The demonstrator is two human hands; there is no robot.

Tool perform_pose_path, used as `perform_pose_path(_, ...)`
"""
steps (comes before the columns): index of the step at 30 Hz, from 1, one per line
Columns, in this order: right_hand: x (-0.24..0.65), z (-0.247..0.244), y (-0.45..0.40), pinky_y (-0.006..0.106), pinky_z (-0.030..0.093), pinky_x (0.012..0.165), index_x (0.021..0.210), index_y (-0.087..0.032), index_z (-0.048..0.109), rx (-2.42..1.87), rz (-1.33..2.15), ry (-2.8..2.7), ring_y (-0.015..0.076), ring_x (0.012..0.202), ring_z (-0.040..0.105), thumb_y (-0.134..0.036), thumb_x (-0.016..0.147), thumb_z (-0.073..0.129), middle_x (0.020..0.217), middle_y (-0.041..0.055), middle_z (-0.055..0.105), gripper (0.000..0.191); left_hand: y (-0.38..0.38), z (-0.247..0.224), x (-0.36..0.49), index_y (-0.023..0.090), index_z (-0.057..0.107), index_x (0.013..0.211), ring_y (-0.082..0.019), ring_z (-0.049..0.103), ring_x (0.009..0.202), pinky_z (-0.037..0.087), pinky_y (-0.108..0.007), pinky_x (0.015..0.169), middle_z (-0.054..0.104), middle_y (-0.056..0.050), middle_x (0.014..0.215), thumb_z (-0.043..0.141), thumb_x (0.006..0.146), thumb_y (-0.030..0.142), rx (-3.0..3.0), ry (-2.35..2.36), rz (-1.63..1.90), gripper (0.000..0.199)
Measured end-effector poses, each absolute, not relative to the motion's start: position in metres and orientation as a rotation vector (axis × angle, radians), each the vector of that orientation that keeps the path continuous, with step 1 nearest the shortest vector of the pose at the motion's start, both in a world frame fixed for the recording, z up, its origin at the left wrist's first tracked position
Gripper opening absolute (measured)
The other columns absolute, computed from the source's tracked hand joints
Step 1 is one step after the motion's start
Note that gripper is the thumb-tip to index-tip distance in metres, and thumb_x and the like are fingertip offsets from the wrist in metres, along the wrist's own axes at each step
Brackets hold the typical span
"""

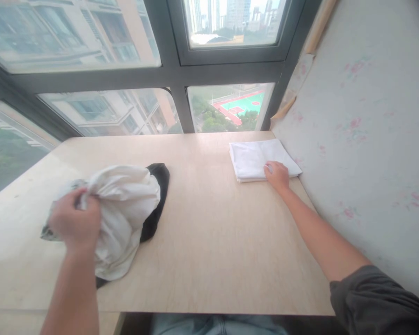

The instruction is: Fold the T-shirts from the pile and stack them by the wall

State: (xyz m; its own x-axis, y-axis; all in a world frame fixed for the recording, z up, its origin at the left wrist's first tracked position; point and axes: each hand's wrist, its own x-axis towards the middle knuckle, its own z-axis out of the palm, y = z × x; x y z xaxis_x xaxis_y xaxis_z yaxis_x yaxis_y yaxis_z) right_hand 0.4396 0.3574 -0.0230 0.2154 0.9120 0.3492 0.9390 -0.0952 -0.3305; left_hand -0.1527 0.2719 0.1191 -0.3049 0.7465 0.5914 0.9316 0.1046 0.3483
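Observation:
On the left of the wooden surface, my left hand [77,216] is closed on a crumpled off-white cloth [125,200], pinching it near its left side. Under that cloth a black cloth [157,200] sticks out to the right, and a patterned greenish cloth [50,230] shows at its left edge. A folded white cloth [253,158] lies flat near the right wall. My right hand [277,175] rests at its front edge with the fingers curled in; whether they grip the fabric is too small to tell.
The pale wooden surface [202,232] runs up to dark window frames [178,74] at the back. A wall with floral paper [363,139] bounds the right side. Peeling trim [284,109] hangs at the window corner. My legs show below the front edge.

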Motion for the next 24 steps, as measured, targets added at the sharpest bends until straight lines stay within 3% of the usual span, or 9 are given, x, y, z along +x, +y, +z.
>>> perform_pose_path(3, 0.441, -0.024, 0.356, 0.036, 0.038, 0.101, 0.107, -0.014, 0.067, -1.998, -0.062, -1.690, 0.0255, 0.111, 0.057, -0.033, 0.093, 0.043, 0.119, 0.0152, 0.068, 0.034, 0.273, 0.087, -0.136, 0.013, 0.062, 0.096, -0.029, 0.063, 0.099, 0.049, -0.041, 0.089, 0.066, -0.008, 0.093, 0.055, 0.082, 0.031, -1.812, -2.154, -0.800, 0.023)
perform_pose_path(8, 0.444, -0.025, 0.356, 0.036, 0.040, 0.099, 0.104, -0.014, 0.068, -1.969, -0.056, -1.685, 0.0256, 0.108, 0.059, -0.029, 0.092, 0.044, 0.116, 0.0147, 0.069, 0.031, 0.233, 0.073, -0.113, 0.008, 0.061, 0.116, -0.032, 0.058, 0.118, 0.043, -0.047, 0.105, 0.064, -0.020, 0.121, 0.053, 0.087, 0.025, -1.744, -1.940, -0.872, 0.035)
perform_pose_path(11, 0.445, -0.025, 0.355, 0.035, 0.041, 0.096, 0.103, -0.014, 0.068, -1.971, -0.057, -1.678, 0.0253, 0.105, 0.060, -0.028, 0.094, 0.042, 0.113, 0.0153, 0.070, 0.031, 0.202, 0.067, -0.080, 0.010, 0.065, 0.108, -0.029, 0.063, 0.109, 0.047, -0.044, 0.101, 0.069, -0.017, 0.111, 0.052, 0.089, 0.023, -1.831, -1.922, -1.000, 0.027)
perform_pose_path(16, 0.442, -0.025, 0.354, 0.038, 0.040, 0.093, 0.104, -0.011, 0.067, -2.030, -0.089, -1.671, 0.0272, 0.104, 0.058, -0.027, 0.094, 0.041, 0.112, 0.0175, 0.068, 0.032, 0.185, 0.031, -0.007, 0.020, 0.069, 0.096, -0.017, 0.068, 0.080, 0.053, -0.028, 0.074, 0.074, -0.005, 0.092, 0.051, 0.092, 0.024, -2.503, -2.057, -0.979, 0.020)
perform_pose_path(18, 0.440, -0.023, 0.356, 0.039, 0.039, 0.092, 0.106, -0.012, 0.067, -2.060, -0.100, -1.686, 0.0283, 0.104, 0.057, -0.029, 0.094, 0.042, 0.112, 0.0178, 0.066, 0.033, 0.189, 0.018, 0.017, 0.023, 0.070, 0.091, -0.016, 0.067, 0.076, 0.051, -0.028, 0.072, 0.073, -0.001, 0.085, 0.054, 0.090, 0.025, -2.586, -2.046, -0.908, 0.016)
perform_pose_path(24, 0.440, -0.008, 0.381, 0.035, 0.040, 0.083, 0.105, -0.016, 0.069, -2.137, -0.038, -1.807, 0.0262, 0.096, 0.056, -0.041, 0.090, 0.054, 0.105, 0.0135, 0.065, 0.033, 0.194, 0.006, 0.036, 0.019, 0.068, 0.097, -0.020, 0.065, 0.079, 0.046, -0.034, 0.076, 0.072, -0.005, 0.086, 0.050, 0.091, 0.020, -2.499, -2.142, -0.901, 0.019)
